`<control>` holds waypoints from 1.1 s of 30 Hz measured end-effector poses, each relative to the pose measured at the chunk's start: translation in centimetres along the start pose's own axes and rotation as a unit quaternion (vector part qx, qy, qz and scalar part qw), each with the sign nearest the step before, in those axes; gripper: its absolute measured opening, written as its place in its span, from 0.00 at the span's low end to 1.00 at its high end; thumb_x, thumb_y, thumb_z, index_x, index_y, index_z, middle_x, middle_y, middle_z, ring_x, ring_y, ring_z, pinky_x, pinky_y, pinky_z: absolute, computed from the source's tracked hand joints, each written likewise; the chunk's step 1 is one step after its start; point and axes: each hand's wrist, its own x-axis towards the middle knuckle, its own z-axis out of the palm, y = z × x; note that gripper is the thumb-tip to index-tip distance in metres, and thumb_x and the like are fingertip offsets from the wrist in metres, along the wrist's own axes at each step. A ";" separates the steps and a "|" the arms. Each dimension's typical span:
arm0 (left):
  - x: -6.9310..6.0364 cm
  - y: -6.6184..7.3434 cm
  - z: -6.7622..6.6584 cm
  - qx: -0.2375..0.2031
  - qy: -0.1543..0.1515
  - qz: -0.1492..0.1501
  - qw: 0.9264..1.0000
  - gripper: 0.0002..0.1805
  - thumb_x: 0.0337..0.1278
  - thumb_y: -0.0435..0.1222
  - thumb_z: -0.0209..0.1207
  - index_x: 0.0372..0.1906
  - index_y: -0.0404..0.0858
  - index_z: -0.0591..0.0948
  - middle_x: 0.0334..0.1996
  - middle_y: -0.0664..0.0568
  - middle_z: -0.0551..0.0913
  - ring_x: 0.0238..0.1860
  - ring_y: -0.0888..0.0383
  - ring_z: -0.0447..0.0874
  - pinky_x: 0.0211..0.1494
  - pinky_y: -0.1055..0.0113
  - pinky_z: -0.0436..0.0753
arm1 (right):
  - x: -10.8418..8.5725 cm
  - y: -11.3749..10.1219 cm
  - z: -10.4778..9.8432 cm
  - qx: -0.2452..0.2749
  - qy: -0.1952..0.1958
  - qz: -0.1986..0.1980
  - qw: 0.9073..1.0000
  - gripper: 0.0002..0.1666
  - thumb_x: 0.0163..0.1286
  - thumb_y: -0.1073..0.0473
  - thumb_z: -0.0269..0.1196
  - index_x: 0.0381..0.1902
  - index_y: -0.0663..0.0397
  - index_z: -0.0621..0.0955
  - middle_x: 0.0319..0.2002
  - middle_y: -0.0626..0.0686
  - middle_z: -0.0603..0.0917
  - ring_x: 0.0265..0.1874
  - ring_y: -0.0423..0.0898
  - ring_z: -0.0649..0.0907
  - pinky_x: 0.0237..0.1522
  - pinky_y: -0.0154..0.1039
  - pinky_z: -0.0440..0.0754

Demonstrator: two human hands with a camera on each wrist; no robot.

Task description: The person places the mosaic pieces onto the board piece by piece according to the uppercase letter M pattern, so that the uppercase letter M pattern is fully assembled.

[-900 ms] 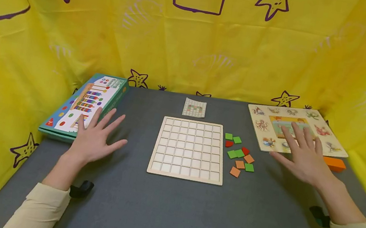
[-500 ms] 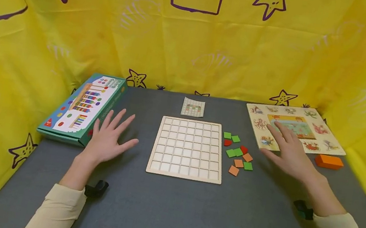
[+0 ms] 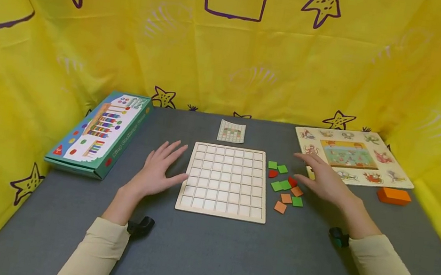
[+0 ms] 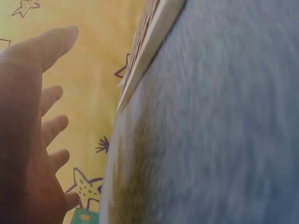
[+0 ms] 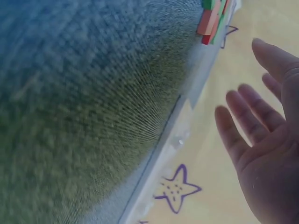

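Note:
A pale wooden grid board [image 3: 226, 181] lies flat in the middle of the dark grey table. My left hand [image 3: 157, 171] hovers by the board's left edge, fingers spread and holding nothing. To the board's right lies a loose group of small tiles: green squares [image 3: 298, 202], orange squares [image 3: 280, 207] and red pieces [image 3: 273, 174]. Just right of these tiles my right hand [image 3: 327, 179] hangs over the table, its fingers extended and nothing in them. Both palms [image 4: 32, 182] [image 5: 273, 172] show bare in the wrist views. Behind the board rests a small printed grid card [image 3: 232, 131].
At the left lies a teal game box [image 3: 97, 131] with bead pictures. A wooden sea-animal puzzle board [image 3: 386, 174] sits at the back right, with an orange block [image 3: 393, 196] in front of it. Yellow patterned cloth [image 3: 231, 63] walls the back and sides.
Both hands have moved inward: the left to the right, up to the grid board, and the right to the left, from over the puzzle board toward the tiles. The objects lie as before.

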 end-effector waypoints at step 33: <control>0.7 -1.5 2.5 -0.022 -0.067 0.051 0.996 0.45 0.55 0.61 0.65 0.75 0.47 0.70 0.77 0.52 0.61 0.78 0.43 0.48 0.74 0.37 0.38 | 2.0 2.1 0.6 0.039 -0.116 -0.071 0.990 0.12 0.66 0.63 0.71 0.47 0.58 0.86 0.48 0.54 0.80 0.41 0.49 0.79 0.45 0.50 0.79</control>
